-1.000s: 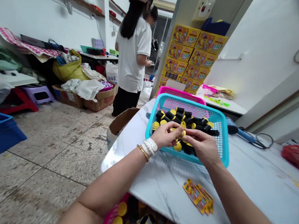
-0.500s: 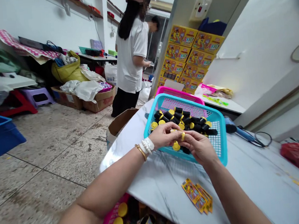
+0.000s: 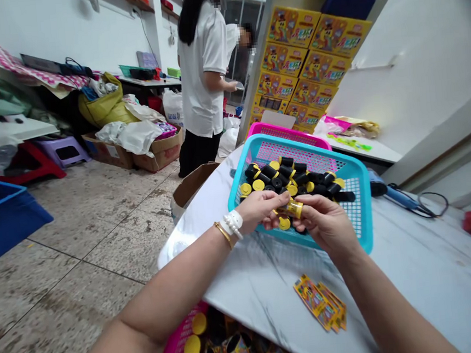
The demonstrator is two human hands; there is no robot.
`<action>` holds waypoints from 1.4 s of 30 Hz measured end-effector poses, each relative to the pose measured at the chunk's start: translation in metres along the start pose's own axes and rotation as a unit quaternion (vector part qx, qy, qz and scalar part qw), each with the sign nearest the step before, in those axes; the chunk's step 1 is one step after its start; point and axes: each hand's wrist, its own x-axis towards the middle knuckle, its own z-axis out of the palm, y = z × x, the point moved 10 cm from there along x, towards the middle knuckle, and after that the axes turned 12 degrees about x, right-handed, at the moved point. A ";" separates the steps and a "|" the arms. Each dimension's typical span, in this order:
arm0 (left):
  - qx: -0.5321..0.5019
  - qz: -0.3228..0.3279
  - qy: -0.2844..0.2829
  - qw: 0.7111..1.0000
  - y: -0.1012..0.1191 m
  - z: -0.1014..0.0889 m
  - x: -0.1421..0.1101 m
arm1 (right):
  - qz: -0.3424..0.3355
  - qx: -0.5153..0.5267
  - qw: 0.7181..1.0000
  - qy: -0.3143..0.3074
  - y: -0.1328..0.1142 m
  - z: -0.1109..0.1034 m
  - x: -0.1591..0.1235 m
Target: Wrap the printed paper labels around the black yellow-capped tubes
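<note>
A small yellow-capped tube (image 3: 293, 209) is held level between my hands, with a shiny yellowish printed wrap around its body. My left hand (image 3: 259, 212) pinches its left end, and the fingers hide that part. At the capped end, the fingers of my right hand (image 3: 329, 222) are closed on it. Just beneath is a turquoise basket (image 3: 365, 225) with several black tubes (image 3: 299, 179) with yellow caps inside. On the white marbled table (image 3: 267, 305), near my right forearm, lies a fanned stack of printed yellow labels (image 3: 318, 304).
Below the table edge, a pink basket (image 3: 174, 344) holds several label-wrapped tubes. Behind the turquoise basket sit another pink basket (image 3: 289, 133) and stacked yellow boxes (image 3: 285, 59). A blue tool with a cord (image 3: 404, 197) lies at right. A person in a white shirt (image 3: 203, 64) stands ahead.
My hands have moved slightly apart, and more of the tube with its wrap shows between them. The head view has shifted a little, moving the table and baskets in the picture.
</note>
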 end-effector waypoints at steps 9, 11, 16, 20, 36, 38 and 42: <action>-0.029 -0.013 -0.038 0.999 -0.001 0.009 -0.003 | -0.034 -0.050 0.998 -0.015 -0.003 0.002 -0.004; -0.027 -0.010 -0.042 0.999 0.000 0.011 -0.004 | -0.043 -0.049 0.998 -0.012 -0.005 0.001 -0.004; -0.007 -0.028 -0.038 0.999 -0.004 0.012 -0.005 | -0.017 -0.077 0.993 -0.087 -0.006 0.017 -0.005; 0.038 -0.035 -0.022 0.998 -0.004 0.007 -0.005 | -0.109 -0.261 0.953 -0.109 -0.039 0.034 -0.017; 0.085 0.043 0.178 0.980 0.016 -0.035 -0.006 | -0.149 -0.476 0.823 -0.272 -0.019 0.083 -0.101; 0.092 0.053 0.179 0.978 0.016 -0.033 -0.005 | -0.246 -0.591 0.746 -0.182 -0.035 0.065 -0.060; 0.109 0.063 0.171 0.977 0.016 -0.025 -0.003 | -0.223 -0.685 0.657 -0.220 -0.021 0.047 -0.023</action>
